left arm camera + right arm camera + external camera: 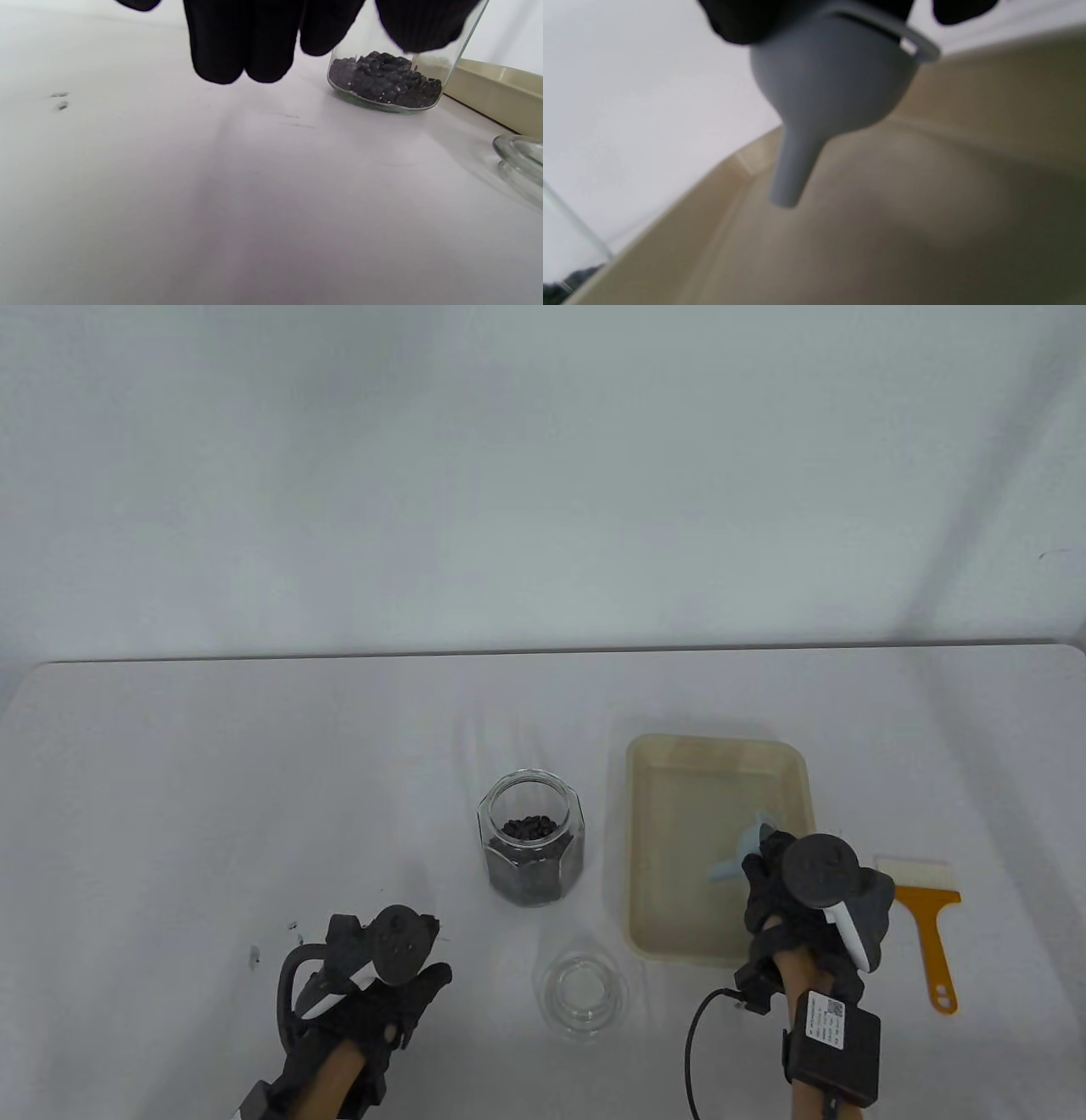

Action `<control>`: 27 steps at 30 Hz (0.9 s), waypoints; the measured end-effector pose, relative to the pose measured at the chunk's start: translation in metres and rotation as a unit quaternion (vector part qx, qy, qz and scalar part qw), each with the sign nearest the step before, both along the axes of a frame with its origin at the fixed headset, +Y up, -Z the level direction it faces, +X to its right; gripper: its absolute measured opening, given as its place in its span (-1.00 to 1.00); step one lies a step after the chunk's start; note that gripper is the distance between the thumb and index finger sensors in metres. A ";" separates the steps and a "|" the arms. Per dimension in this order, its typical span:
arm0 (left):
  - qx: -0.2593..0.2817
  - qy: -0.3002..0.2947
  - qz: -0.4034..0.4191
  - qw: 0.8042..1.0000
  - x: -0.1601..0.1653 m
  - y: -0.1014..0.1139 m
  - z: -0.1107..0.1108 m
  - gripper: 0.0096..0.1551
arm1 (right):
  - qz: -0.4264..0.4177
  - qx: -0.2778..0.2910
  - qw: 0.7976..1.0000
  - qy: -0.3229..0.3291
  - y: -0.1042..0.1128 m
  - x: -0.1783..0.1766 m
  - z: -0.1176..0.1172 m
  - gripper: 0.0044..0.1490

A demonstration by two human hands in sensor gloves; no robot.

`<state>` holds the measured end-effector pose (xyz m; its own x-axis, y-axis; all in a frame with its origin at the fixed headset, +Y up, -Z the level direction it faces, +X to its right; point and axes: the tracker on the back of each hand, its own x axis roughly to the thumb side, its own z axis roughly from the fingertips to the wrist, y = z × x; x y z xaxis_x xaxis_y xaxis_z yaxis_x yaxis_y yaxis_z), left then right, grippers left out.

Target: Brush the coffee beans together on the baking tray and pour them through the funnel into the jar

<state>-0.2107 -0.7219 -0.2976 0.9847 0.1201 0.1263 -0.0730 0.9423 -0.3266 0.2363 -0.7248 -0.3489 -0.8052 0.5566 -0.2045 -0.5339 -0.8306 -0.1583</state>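
Note:
A glass jar (532, 840) partly filled with coffee beans (530, 825) stands uncovered at the table's middle; the left wrist view shows the jar (386, 82) behind my fingers. The beige baking tray (670, 848) lies to its right, with no beans visible in it. My right hand (776, 874) grips a pale blue funnel (747, 848) above the tray's right side; the funnel (831, 93) hangs spout down over the tray (925, 220). My left hand (399, 984) hovers over the table at the lower left, fingers relaxed, holding nothing.
The jar's glass lid (582, 994) lies in front of the jar and tray. A brush (925, 916) with a yellow handle rests on the table right of the tray. A few dark specks (293, 929) mark the cloth near the left hand.

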 end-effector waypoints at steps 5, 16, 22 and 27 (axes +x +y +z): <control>0.000 0.000 0.000 1.000 0.000 0.000 0.000 -0.16 | 0.010 -0.014 1.000 -0.002 -0.003 0.005 0.000 -0.49; 0.000 -0.001 -0.001 1.000 0.000 0.000 0.000 -0.17 | 0.086 -0.041 0.995 0.023 -0.014 0.011 0.007 -0.38; -0.005 -0.004 -0.007 1.000 0.001 -0.002 0.000 -0.17 | 0.067 0.028 0.997 0.041 0.010 0.017 0.022 -0.26; -0.005 -0.008 -0.013 1.000 0.004 -0.002 -0.001 -0.17 | 0.109 0.038 0.992 0.051 0.009 0.041 0.048 -0.26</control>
<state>-0.2066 -0.7243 -0.2983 0.9853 0.0957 0.1414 -0.0429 0.9405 -0.3372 0.2772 -0.7162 -0.3008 -0.9222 0.3782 -0.0804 -0.3598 -0.9156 -0.1795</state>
